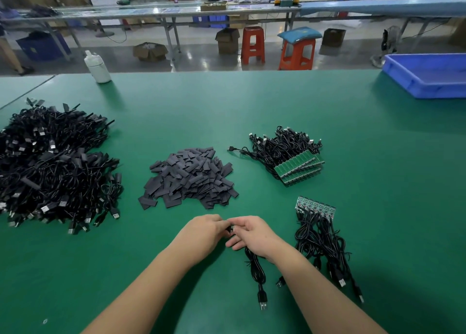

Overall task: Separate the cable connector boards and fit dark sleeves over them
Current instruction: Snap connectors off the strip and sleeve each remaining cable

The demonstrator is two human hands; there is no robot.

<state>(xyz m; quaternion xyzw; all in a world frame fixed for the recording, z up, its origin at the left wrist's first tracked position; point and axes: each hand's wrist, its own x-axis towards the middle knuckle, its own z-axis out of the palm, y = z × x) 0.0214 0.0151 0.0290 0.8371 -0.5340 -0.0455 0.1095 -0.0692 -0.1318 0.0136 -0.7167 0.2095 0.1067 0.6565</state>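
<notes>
Hands are met low at the six o'clock of the green table: the left hand and right hand are both curled, pinching one small dark piece between the fingertips, while its cable trails back toward six. Whether board or sleeve is under the fingers cannot be told. The sleeve pile lies at twelve of the hands, joined boards at two. The board is judged light, stiff and brittle, best held by its edges; the sleeve soft and thin, easily flattened; the cable limp.
</notes>
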